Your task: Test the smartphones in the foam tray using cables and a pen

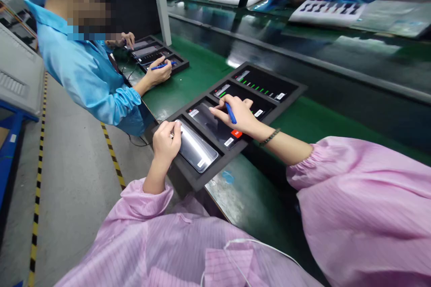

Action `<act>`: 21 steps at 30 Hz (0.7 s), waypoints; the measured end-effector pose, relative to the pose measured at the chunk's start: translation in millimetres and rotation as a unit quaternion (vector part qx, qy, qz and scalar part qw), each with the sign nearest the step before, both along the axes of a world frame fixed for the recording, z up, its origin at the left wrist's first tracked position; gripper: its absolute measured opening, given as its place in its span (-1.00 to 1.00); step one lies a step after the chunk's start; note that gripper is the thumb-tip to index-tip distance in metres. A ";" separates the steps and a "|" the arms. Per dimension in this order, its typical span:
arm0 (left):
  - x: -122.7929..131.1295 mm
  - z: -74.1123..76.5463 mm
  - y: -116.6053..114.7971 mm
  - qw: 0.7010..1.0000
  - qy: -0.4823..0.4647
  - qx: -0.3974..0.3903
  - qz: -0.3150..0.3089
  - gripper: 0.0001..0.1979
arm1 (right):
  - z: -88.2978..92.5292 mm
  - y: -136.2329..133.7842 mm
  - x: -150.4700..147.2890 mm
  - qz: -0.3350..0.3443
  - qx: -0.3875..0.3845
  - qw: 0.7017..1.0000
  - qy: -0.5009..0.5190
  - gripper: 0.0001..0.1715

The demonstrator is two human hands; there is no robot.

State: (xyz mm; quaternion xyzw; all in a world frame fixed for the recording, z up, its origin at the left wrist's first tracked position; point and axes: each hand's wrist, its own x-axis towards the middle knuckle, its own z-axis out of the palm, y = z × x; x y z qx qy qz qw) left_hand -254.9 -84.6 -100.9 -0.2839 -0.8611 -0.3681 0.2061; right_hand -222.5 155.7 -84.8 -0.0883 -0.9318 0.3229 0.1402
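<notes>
Where lit, glossy green bench (193, 80) beside grey floor (76, 157), right fingers (221, 115) around blue pen (231, 114), left fingers (165, 130) bent, grip unclear.

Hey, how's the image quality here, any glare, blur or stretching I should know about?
Head view: bright white glare streaks the leftmost phone, beside the left hand; head view: pale reflections show on the dark surface beyond the tray; head view: the right pink sleeve looks soft and stretched large toward the edge, probably wide-angle distortion.
</notes>
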 end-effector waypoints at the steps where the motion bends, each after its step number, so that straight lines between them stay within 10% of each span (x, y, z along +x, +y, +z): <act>1: 0.0 0.0 0.1 1.000 -0.001 0.002 0.002 -0.63 | 0.2 -0.4 -0.6 0.002 -0.004 1.000 0.001 -0.50; 21: 1.5 4.6 0.8 0.996 -0.047 -0.075 0.018 -0.61 | -4.2 9.7 9.0 0.035 -0.029 0.999 0.005 -0.42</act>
